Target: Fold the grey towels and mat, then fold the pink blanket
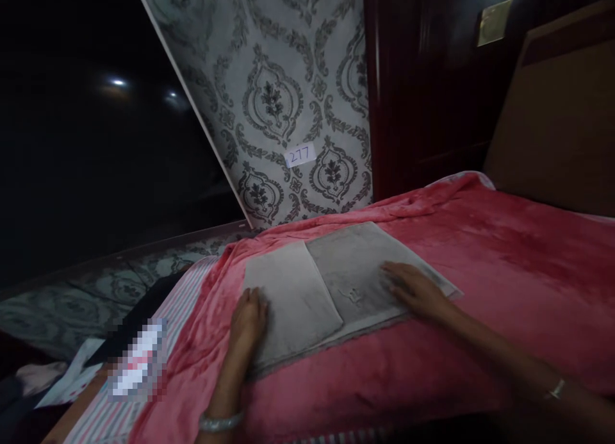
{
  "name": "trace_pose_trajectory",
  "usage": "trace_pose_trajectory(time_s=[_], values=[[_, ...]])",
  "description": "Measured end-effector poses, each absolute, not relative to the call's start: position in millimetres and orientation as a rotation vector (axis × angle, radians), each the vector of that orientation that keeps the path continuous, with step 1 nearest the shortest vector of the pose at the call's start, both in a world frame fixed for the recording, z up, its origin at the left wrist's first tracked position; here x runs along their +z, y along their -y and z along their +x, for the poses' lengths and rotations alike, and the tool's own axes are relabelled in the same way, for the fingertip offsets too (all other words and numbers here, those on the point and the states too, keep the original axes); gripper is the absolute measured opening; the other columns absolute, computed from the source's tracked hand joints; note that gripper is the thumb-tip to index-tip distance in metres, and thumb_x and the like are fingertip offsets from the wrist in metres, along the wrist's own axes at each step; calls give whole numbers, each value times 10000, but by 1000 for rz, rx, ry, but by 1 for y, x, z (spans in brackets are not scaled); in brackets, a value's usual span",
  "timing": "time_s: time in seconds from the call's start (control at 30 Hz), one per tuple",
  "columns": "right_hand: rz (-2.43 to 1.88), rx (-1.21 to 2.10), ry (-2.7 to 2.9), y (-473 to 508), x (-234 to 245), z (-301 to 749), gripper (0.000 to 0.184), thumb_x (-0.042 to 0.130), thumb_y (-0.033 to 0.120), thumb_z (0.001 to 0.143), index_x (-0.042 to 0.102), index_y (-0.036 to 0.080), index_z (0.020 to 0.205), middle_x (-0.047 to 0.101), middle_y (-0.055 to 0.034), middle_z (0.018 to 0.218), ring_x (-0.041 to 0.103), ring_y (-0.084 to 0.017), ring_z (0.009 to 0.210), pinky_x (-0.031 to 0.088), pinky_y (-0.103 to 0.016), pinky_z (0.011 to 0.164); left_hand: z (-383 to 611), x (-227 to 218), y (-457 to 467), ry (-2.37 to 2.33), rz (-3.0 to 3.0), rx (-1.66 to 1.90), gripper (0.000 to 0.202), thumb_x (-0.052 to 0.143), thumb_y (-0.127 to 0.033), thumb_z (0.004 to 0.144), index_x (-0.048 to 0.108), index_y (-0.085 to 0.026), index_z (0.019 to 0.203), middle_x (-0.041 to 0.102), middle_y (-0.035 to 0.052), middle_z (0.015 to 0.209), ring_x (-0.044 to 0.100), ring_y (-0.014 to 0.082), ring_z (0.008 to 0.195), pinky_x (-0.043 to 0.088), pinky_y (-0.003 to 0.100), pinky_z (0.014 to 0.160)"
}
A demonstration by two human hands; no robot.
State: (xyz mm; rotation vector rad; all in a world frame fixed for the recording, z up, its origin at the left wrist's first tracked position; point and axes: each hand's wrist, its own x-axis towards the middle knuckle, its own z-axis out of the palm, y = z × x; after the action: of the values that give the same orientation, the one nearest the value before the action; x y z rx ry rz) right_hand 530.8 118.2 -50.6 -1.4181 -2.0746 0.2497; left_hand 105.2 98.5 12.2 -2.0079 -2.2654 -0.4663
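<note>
A grey towel [331,277] lies folded on a pink fleece blanket [504,271] spread over the bed. Its left part [288,296] overlaps the right part. My left hand [247,322] rests on the towel's left edge, fingers curled slightly against the cloth. My right hand [413,290] lies flat on the towel's right part, fingers stretched out and pointing left. Neither hand holds anything. A bangle shows on my left wrist and a bracelet on my right.
Patterned grey wallpaper [283,98] bears a label reading 217 [300,154]. A dark wooden panel [423,79] and a brown headboard [562,123] stand behind the bed. A striped sheet [158,341] and loose cloths [52,380] lie at the left.
</note>
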Motion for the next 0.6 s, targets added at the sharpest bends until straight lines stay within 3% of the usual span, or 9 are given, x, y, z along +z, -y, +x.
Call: trace_pose_trajectory(time_s=[0.17, 0.27, 0.4, 0.6], values=[[-1806, 211, 1744, -147, -53, 610, 564, 498, 341, 841, 580, 148, 1364, 624, -161, 1315, 595, -298, 1205, 469, -444, 1036, 167, 18, -167, 2272, -2339, -654, 478, 577, -226, 834, 599, -100, 1294, 502, 224, 1465, 445, 287, 1397, 336, 370, 1145], [-1923, 353, 1657, -159, -55, 624, 562, 480, 348, 853, 578, 127, 1361, 677, -162, 1218, 662, -271, 1088, 532, -374, 910, 195, 21, -194, 2241, -2345, -676, 454, 536, -268, 875, 594, -117, 1299, 499, 226, 1468, 389, 303, 1433, 292, 434, 1167], [-1910, 445, 1612, -185, -55, 627, 477, 535, 331, 812, 671, 138, 1226, 687, -158, 1204, 666, -275, 1081, 518, -366, 914, 218, 10, -206, 2124, -2358, -569, 496, 448, -347, 944, 526, -145, 1390, 415, 210, 1537, 264, 314, 1491, 137, 550, 1202], [-1503, 1135, 1538, -222, -45, 626, 348, 622, 449, 738, 728, 164, 909, 742, -91, 884, 691, -246, 814, 558, -364, 764, 225, -11, -206, 2043, -2335, -203, 601, 355, -421, 984, 381, -134, 1512, 299, 172, 1605, 228, 301, 1505, 160, 557, 1203]])
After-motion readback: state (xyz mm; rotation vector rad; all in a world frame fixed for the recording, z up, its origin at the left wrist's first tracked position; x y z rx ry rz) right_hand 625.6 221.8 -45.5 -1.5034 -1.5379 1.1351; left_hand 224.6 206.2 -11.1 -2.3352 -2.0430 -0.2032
